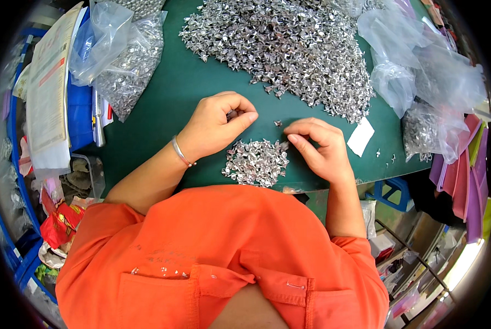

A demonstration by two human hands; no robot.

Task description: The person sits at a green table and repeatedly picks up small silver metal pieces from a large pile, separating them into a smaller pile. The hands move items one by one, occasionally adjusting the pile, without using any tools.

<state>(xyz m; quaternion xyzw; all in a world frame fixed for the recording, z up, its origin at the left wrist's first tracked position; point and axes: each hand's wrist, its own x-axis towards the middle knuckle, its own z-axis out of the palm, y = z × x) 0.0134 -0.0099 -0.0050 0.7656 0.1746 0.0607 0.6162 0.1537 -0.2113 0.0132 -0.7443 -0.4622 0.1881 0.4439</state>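
My left hand [217,119] is curled, thumb against the fingers, with a few small silvery metal pieces [231,115] showing inside it. To its right, my right hand [321,147] is closed in a pinch; whatever lies between the fingertips is too small to make out. Between and just below both hands sits a small heap of shiny metal pieces [255,163] near the table's front edge. One loose metal piece [277,123] lies on the green table [163,118] between my fingertips. Farther back spreads a large pile of similar small winged metal pieces [289,49].
Clear plastic bags of metal parts stand at the back left [129,66] and the right [421,129]. A white paper slip [360,137] lies right of my right hand. Papers [48,93] lean over a blue bin [81,112] at left. A blue stool [393,194] stands below the table.
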